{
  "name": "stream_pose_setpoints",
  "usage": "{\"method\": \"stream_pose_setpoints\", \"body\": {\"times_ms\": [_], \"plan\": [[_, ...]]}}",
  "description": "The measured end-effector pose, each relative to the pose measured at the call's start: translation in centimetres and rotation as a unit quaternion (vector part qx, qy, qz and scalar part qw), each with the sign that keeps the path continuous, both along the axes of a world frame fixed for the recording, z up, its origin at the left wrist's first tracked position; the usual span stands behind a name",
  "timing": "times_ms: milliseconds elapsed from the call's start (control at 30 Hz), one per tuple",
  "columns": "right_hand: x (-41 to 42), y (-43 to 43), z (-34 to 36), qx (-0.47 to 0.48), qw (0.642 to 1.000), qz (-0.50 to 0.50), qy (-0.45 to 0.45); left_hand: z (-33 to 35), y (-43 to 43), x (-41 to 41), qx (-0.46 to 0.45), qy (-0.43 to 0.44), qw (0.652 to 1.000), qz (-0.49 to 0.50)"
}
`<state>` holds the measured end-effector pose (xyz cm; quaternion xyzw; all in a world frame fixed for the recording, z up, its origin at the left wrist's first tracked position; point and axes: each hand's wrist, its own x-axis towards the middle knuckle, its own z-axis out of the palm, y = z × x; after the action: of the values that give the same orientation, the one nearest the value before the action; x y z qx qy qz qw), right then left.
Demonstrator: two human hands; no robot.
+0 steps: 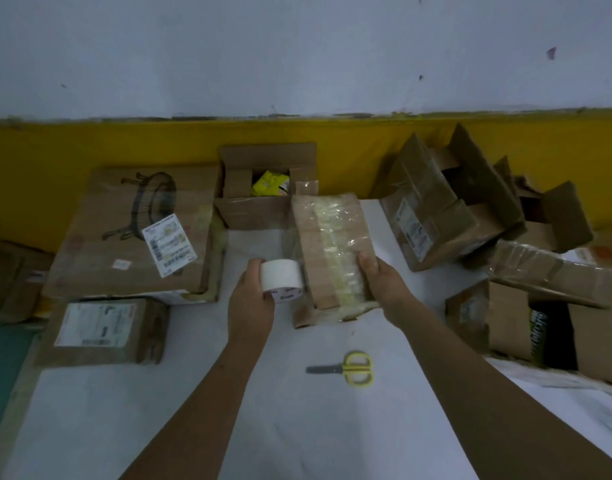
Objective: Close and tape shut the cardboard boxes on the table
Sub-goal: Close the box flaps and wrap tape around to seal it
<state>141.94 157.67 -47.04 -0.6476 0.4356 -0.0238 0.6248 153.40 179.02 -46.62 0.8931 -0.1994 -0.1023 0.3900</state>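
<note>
Centre of the white table (193,410): a small brown cardboard box (327,244), flaps closed, banded lengthwise with crinkled clear tape. Gripped at its near right corner by the right hand (380,282), fingers curled round the edge. Whether resting on the table or lifted, impossible to tell.

Just left of it, touching its side, a white roll of tape (282,280), held in the left hand (250,303) with fingers wrapped round the rim.

Nearer, between the forearms, yellow-handled scissors (353,368) lying flat, blades pointing left.

Far centre, against the yellow wall band, an open brown carton (263,209) with a yellow packet (270,183) inside.

Left, a large flat cardboard box with a printed drawing (124,237) and, nearer, a small labelled parcel (103,330).

Far right, a heap of open cardboard boxes (446,209), flaps up. Near right, another open box (505,320).
</note>
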Motion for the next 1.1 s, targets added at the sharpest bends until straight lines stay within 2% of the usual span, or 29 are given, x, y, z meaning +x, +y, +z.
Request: {"method": "stream_pose_setpoints", "body": {"times_ms": [67, 133, 167, 200, 267, 300, 333, 467, 567, 733, 833, 900, 1067, 1100], "plan": [[-0.5, -0.5, -0.3, 0.09, 0.995, -0.018, -0.036, 0.2, -1.6, -0.9, -0.089, 0.129, 0.985, 0.067], [-0.9, -0.2, -0.5, 0.19, 0.98, -0.037, -0.047, 0.0, -3.2, -1.8, -0.136, 0.288, 0.941, 0.119], [-0.9, 0.2, -0.7, 0.196, 0.979, -0.041, -0.039, -0.3, -3.8, -2.1, -0.133, 0.309, 0.933, 0.129], [-0.6, 0.3, -0.8, 0.162, 0.986, -0.033, -0.011, -0.5, -4.1, -2.2, -0.12, 0.305, 0.936, 0.13], [0.0, 0.0, 0.0, -0.011, 0.997, 0.003, 0.082, -0.3, -4.7, -2.1, -0.073, 0.254, 0.958, 0.114], [0.2, 0.0, 1.0, -0.097, 0.987, 0.015, 0.128, 0.0, -5.0, -2.2, -0.052, 0.239, 0.964, 0.104], [0.4, 0.1, 1.7, -0.143, 0.979, 0.017, 0.143, 0.4, -5.3, -2.4, -0.033, 0.232, 0.968, 0.095], [-0.3, 2.4, 3.9, -0.091, 0.992, 0.003, 0.087, 2.2, -7.7, -4.6, 0.095, 0.208, 0.97, 0.077], [-0.9, 2.0, 3.4, -0.085, 0.992, -0.003, 0.095, 2.9, -8.6, -5.4, 0.145, 0.153, 0.975, 0.072], [-3.5, -1.2, 1.6, -0.082, 0.993, -0.057, 0.057, 3.7, -11.2, -6.2, 0.246, 0.049, 0.968, -0.027], [-4.7, -1.6, -0.3, -0.093, 0.992, -0.081, 0.034, 3.6, -12.4, -7.0, 0.273, 0.005, 0.959, -0.081], [-4.7, -1.8, -2.1, -0.134, 0.987, -0.073, 0.056, 4.0, -12.2, -6.2, 0.286, -0.015, 0.953, -0.1], [-4.6, -1.3, 0.2, -0.172, 0.98, -0.039, 0.086, 5.8, -8.0, -3.1, 0.309, -0.181, 0.917, -0.177], [-4.5, -1.1, 0.5, -0.173, 0.981, -0.023, 0.088, 5.6, -7.1, -2.9, 0.308, -0.189, 0.912, -0.193]]}}
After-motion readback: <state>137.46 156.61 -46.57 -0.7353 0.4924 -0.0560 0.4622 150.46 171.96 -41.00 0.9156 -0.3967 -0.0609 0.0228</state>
